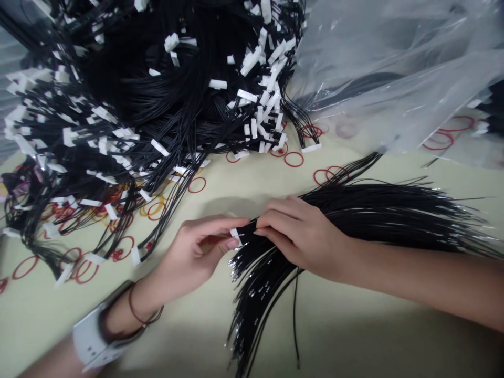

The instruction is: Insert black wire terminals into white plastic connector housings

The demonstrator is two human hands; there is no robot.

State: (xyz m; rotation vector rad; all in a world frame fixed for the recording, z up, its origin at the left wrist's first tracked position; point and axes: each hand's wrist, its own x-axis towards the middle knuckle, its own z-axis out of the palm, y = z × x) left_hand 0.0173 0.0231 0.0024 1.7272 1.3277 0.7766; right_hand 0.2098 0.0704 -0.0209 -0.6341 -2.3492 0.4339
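Note:
My left hand [200,249] pinches a small white connector housing [236,237] between thumb and forefinger. Just to its right, my right hand [303,231] has its fingers closed on black wire close to the connector. Under and around the right hand lies a thick bundle of loose black wires [252,299], with bare metal terminals at the ends. One part of the bundle fans toward the near edge, the other runs off to the right. Whether a wire end sits inside the connector is too small to tell.
A large heap of black wire harnesses [157,100] with white connectors fills the back left. Behind on the right is a clear plastic bag [394,68]. Red rubber bands [294,159] are scattered over the pale table [189,336]. A single wire [296,320] sticks out toward the near side.

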